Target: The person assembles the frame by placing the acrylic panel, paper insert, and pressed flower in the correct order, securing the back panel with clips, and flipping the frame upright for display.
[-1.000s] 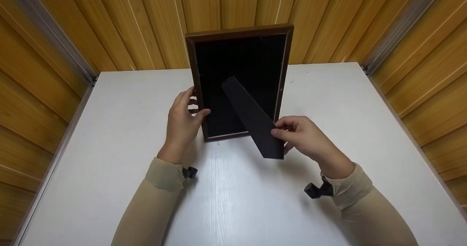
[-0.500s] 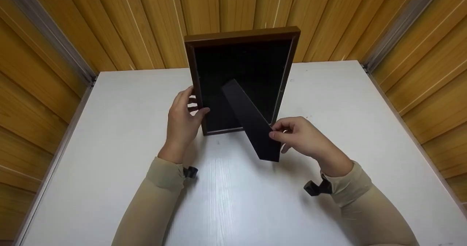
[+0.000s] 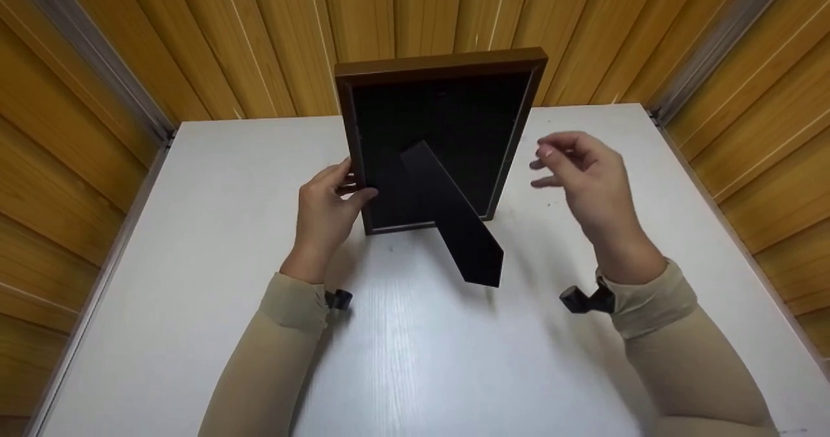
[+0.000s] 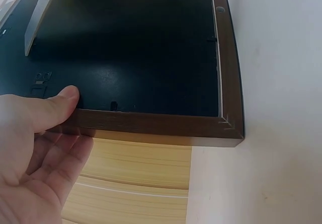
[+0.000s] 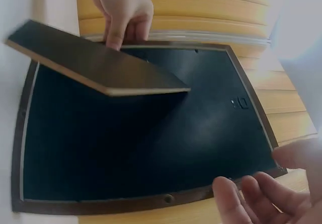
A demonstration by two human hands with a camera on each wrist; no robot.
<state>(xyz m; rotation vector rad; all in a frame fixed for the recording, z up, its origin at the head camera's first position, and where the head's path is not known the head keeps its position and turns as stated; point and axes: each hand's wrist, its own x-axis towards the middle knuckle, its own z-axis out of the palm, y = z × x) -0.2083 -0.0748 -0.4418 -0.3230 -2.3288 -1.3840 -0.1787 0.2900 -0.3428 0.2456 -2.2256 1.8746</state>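
A picture frame (image 3: 441, 54) with a brown border and black back stands upright on the white table, its back toward me. From the middle of that back a black easel leg (image 3: 460, 229) slants out to the lower right, its foot low over the tabletop. My left hand (image 3: 327, 210) grips the frame's left side, thumb on the back and fingers behind; the left wrist view shows the thumb (image 4: 65, 100) over the brown edge. Right of the frame, my right hand (image 3: 593, 177) is raised with loosely bent fingers and holds nothing. In the right wrist view its fingers (image 5: 229, 199) appear near the frame's edge.
The white table (image 3: 194, 242) reaches back to a wood-panelled wall (image 3: 272, 41). More panels and metal corner rails (image 3: 700, 41) enclose both sides. Each wrist carries a small black camera mount (image 3: 587, 299).
My right hand has let go of the easel leg and moved up and right. The frame has tilted and shifted slightly right, while my left hand keeps its grip.
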